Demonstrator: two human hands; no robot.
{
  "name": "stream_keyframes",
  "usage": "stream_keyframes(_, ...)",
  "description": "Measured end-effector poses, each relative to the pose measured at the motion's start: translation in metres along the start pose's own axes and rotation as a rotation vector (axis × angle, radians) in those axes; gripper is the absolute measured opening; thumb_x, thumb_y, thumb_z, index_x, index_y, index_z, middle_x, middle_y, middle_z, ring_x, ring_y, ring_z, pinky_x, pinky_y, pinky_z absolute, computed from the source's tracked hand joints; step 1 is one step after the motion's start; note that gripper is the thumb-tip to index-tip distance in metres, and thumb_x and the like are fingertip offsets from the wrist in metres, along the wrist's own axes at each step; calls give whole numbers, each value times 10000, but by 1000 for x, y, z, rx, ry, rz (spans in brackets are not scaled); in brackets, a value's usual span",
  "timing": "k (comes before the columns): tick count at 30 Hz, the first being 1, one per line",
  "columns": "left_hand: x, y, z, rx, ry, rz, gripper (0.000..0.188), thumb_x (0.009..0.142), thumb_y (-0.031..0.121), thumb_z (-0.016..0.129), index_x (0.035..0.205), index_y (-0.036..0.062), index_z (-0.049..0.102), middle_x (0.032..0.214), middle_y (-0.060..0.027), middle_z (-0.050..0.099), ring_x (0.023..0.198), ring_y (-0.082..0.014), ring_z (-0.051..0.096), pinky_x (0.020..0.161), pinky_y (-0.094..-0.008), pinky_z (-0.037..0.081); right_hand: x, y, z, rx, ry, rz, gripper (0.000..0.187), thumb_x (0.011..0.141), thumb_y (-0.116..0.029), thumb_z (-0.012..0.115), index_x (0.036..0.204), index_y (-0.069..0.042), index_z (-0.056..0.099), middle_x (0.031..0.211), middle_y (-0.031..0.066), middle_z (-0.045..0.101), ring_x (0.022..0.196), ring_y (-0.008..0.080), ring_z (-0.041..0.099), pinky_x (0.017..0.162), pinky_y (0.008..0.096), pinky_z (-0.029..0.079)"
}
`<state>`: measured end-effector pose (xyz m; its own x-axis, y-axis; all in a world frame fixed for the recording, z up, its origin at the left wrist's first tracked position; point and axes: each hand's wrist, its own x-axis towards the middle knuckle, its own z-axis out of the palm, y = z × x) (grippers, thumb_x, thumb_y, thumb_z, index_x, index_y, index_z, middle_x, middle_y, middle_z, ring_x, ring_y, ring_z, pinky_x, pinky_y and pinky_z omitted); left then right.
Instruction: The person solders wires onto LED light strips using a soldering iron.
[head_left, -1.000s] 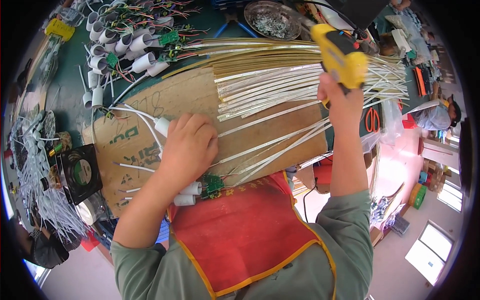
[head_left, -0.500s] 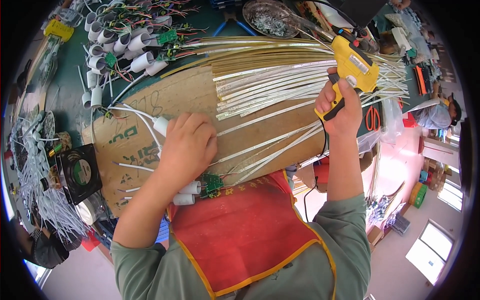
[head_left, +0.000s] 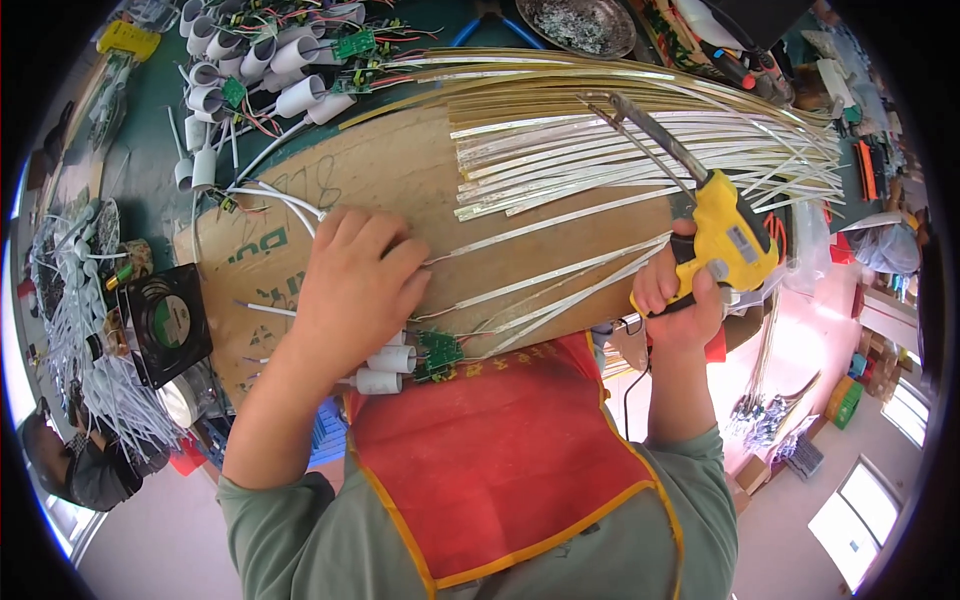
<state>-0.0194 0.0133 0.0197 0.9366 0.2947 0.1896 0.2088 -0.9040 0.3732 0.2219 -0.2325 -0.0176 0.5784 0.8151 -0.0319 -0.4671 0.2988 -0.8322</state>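
The right hand [head_left: 685,300] holds a yellow gun-shaped tool [head_left: 735,240]; its fingers are closed around the handle. The long metal nose of the tool points to the upper left, over the row of flat strips [head_left: 540,150]. The left hand [head_left: 355,275] is above a cardboard sheet [head_left: 390,150], with its back turned up and its fingers bent. I cannot tell whether they pinch something, because the fingertips are partly hidden. One single strip [head_left: 560,220] has its left end near this hand. Just below the hand, beside the red apron [head_left: 500,450], there are white tubes [head_left: 380,382] and a green circuit board [head_left: 440,355]. A pile of similar tubes [head_left: 297,96] lies at the upper left on the dark green tabletop [head_left: 150,90]. A black fan [head_left: 165,325] stands near the cardboard's left edge.
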Motion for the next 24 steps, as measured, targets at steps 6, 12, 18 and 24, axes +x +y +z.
stream_keyframes(6,-14,13,0,-81,-187,66,194,738,139,754,909,105,669,907,-65,583,869,-304,568,783,-430,459,-10,14,-4,27,-5,19,651,913,-402,661,1361,7,427,689,31,486,524,137,470,500,303,414)
stream_keyframes(12,-8,17,-6,-206,-262,60,200,789,197,734,961,112,677,925,-69,594,892,-301,590,790,-414,481,-11,19,-7,70,19,40,666,879,-390,711,1353,-1,452,675,53,499,534,174,497,524,324,429)
stream_keyframes(18,22,17,12,-64,-112,17,270,839,232,703,1082,117,672,957,-91,610,925,-315,610,784,-427,506,-10,21,-8,85,19,37,656,878,-374,709,1355,-4,453,679,58,502,539,179,504,526,327,430)
stream_keyframes(24,48,14,30,80,-99,-30,301,865,249,683,1141,129,676,924,-111,594,900,-325,603,764,-438,497,-8,20,-3,87,20,23,650,882,-366,705,1353,4,452,682,56,503,540,174,511,525,324,435)
